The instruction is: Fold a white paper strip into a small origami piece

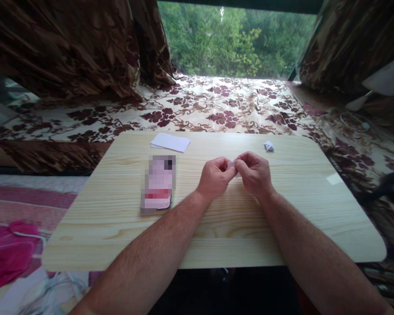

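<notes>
My left hand (pixel 216 176) and my right hand (pixel 254 173) meet above the middle of the table, fingertips close together. Between them they pinch a small piece of white paper (pixel 231 164), mostly covered by my fingers, so its folds cannot be made out. Beyond my right hand, to the right, a small folded white paper piece (pixel 269 146) with pointed corners sits on the tabletop. A short stack of white paper sheets (pixel 170 142) lies at the far left of the table, slightly fanned.
A pixelated pink phone-shaped object (pixel 158 183) lies left of my hands on the light wooden table (pixel 124 236). Behind the table spreads a floral cloth (pixel 223 103) below a window. A white lamp (pixel 387 76) stands at the right, and pink fabric (pixel 11 253) lies at lower left.
</notes>
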### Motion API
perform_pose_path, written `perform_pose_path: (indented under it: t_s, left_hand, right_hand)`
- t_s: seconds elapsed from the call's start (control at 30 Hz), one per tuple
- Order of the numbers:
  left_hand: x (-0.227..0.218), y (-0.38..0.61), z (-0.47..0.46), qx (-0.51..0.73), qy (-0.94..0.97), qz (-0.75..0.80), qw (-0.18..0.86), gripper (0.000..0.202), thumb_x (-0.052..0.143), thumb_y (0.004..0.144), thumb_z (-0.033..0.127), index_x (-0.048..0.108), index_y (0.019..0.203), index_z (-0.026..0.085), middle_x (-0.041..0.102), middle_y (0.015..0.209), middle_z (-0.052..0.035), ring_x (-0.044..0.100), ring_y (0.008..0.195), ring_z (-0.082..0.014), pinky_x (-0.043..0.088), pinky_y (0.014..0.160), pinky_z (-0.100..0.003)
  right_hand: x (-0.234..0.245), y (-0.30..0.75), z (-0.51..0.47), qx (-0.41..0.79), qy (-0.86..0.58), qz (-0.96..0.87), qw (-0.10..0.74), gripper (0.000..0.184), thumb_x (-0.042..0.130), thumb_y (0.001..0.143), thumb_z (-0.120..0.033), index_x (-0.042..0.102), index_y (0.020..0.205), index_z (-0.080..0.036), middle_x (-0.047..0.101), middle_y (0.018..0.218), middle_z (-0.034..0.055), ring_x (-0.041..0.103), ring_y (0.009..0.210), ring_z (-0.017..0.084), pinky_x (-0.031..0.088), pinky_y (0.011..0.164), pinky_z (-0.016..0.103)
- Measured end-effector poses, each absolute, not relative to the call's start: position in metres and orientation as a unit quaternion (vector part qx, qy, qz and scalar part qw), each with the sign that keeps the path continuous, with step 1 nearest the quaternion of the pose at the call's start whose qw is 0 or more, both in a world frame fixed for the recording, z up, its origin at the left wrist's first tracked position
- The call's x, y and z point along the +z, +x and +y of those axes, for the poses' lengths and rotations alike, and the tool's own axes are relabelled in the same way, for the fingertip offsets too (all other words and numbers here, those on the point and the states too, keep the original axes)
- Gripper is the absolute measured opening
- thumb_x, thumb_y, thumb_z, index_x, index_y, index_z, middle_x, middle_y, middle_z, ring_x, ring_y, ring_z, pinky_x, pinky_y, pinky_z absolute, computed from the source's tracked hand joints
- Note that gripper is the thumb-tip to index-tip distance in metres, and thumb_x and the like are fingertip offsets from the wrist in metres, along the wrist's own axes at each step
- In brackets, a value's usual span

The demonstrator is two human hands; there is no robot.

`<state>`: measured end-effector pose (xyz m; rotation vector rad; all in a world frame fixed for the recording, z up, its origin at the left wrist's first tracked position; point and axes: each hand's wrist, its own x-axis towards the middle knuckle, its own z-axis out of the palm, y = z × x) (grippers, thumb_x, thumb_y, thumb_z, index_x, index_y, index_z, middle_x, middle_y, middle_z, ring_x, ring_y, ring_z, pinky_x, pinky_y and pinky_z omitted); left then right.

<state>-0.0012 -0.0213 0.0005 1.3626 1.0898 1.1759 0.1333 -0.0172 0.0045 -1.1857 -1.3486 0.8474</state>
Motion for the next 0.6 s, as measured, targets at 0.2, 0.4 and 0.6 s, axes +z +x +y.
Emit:
perform_pose_path:
  t_s: [0.2,0.4,0.6]
  left_hand:
    - [0.0006,-0.0009,-0.0207,0.488,0.558,0.455,0.492,0.028,0.069,0.079,0.034,0.058,0.061,0.016,0.052,0.055,0.0033,0.041,0.051,-0.0080,0.030,0.050,-0.023]
    - [-0.0025,-0.0042,-0.0159,0.519,0.515,0.468,0.497,0.020,0.069,0.077,0.030,0.063,0.064,0.016,0.058,0.057,0.0014,0.050,0.054,-0.0105,0.039,0.053,-0.024]
    - [-0.0066,-0.0037,-0.0130,0.536,0.480,0.450,0.529,0.016,0.071,0.074,0.029,0.064,0.068,0.016,0.062,0.062,-0.0003,0.054,0.057,-0.0113,0.043,0.054,-0.024]
  right_hand:
    - [0.0054,0.1348,-0.0144,0.395,-0.494,-0.536,0.559,0.008,0.065,0.074,-0.020,0.066,0.067,-0.016,0.058,0.059,-0.0032,0.048,0.053,0.009,0.038,0.050,0.022]
    - [0.0040,0.1390,-0.0090,0.482,-0.465,-0.466,0.578,0.014,0.070,0.076,-0.029,0.071,0.070,-0.017,0.060,0.060,-0.0017,0.053,0.056,0.011,0.046,0.054,0.024]
    - [0.0021,0.1391,-0.0088,0.493,-0.466,-0.472,0.562,0.011,0.073,0.072,-0.026,0.070,0.069,-0.016,0.063,0.061,-0.0015,0.058,0.056,0.012,0.051,0.055,0.025]
